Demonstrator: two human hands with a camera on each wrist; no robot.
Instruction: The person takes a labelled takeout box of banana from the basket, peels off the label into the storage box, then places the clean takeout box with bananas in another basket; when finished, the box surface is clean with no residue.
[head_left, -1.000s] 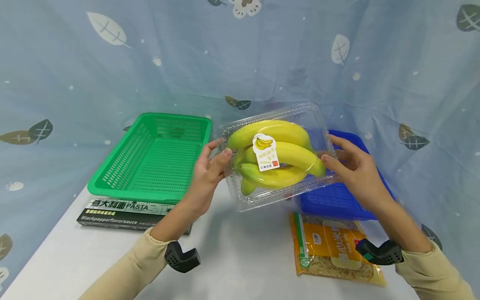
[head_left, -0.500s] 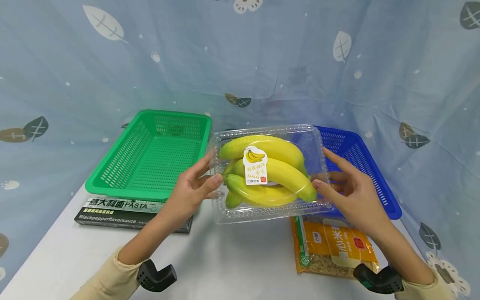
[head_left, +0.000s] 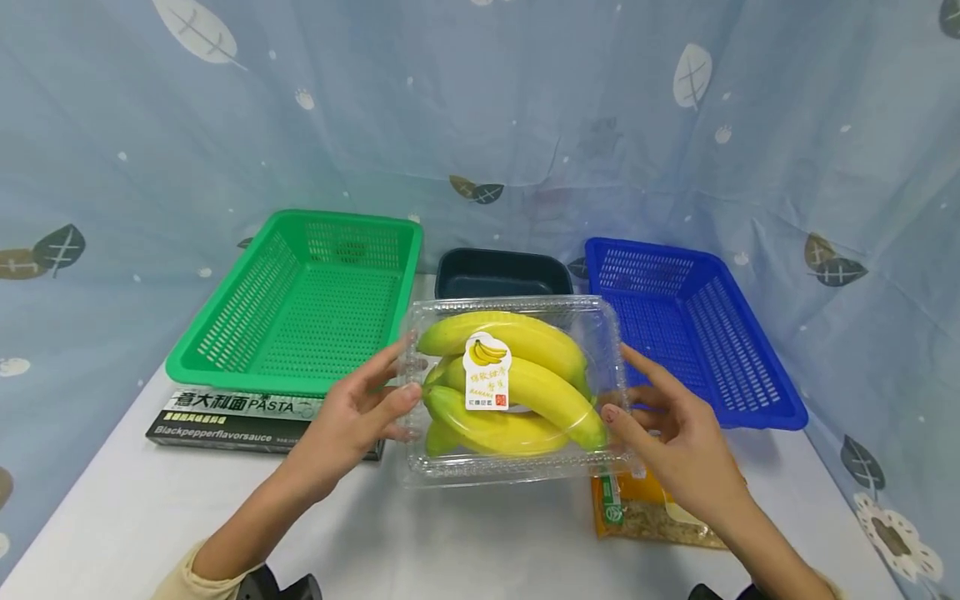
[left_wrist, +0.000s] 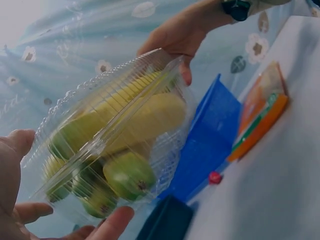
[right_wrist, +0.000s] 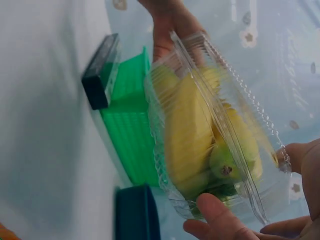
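A clear plastic clamshell box of bananas is held up in front of me in the head view, above the white table. Several yellow bananas with green tips lie inside, and a white banana label is on the lid. My left hand grips the box's left edge, thumb on the front and fingers behind. At the opposite edge my right hand grips in the same way. Both wrist views show the clamshell box from its ends, with fingers under it.
A green basket stands at the left, a blue basket at the right. Between them, behind the box, is a dark bin. A black pasta box lies before the green basket. An orange grain bag is partly hidden below my right hand.
Both hands have brought the box of bananas down and left, and its tilt has levelled out. The dark bin and more of the blue basket have come into view behind it.
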